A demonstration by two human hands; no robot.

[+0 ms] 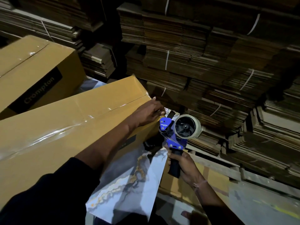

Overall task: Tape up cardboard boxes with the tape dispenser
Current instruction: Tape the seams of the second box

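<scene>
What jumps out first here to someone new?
The blue tape dispenser at centre, its handle gripped by the right hand, its head at the near box's end. That long box runs left, glossy tape along its seam, the left hand on its end corner. Strapped bundles of flat cardboard fill the background.

Far box point(32, 65) — black panel on its side: "Crompton"
Tape dispenser point(172, 132) — blue plate: a white brand word, perhaps "XMUNDI", too small to be sure; the line beneath is unreadable
</scene>
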